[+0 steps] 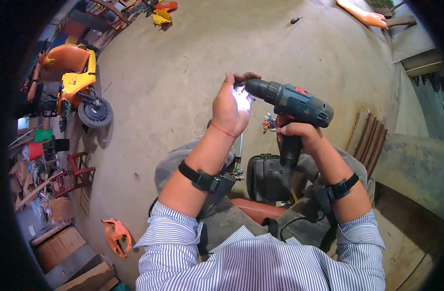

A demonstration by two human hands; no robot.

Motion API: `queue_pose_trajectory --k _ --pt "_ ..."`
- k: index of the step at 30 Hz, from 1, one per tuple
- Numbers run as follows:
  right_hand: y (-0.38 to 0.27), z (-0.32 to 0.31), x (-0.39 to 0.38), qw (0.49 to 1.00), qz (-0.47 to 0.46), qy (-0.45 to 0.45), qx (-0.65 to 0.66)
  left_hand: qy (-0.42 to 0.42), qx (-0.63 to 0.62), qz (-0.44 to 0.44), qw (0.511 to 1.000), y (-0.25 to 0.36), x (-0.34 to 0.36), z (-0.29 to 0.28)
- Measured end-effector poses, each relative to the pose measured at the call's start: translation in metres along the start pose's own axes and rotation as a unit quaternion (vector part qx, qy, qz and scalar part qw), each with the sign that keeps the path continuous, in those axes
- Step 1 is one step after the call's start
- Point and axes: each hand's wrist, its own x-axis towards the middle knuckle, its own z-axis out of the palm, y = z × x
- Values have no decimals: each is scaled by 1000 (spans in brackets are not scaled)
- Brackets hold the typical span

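Observation:
My right hand (304, 136) is wrapped round the handle of a dark blue and black cordless drill (302, 104). Its black chuck points left, toward my left hand (231, 104). The drill's lamp throws a bright white light onto my left palm. My left fingers are curled at the front of the chuck; a small thing may be between them, but glare and the fingers hide it. Below the drill, between my legs, is a black ribbed plastic case (268, 177). Small coloured connectors (269, 123) lie on the floor just past my hands.
A yellow and orange scooter (76, 82) stands at the left, with a red chair (79, 172) nearer me. An orange plastic part (117, 236) lies on the floor (183, 43). At the far right are a screwdriver (295, 20) and another person's arm (362, 14). Wooden slats (372, 140) lean rightward.

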Motion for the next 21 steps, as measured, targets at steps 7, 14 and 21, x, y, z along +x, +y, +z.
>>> queue_pose_trajectory --k 7,14,21 --pt "-10 0 -3 999 -29 13 -24 1 22 2 1000 2 -2 5" --pt "-18 -24 -13 998 -34 26 -49 50 194 -11 980 -5 -5 16" --pt "-22 -22 -12 999 -23 39 -24 38 281 -61 957 -2 -6 4"
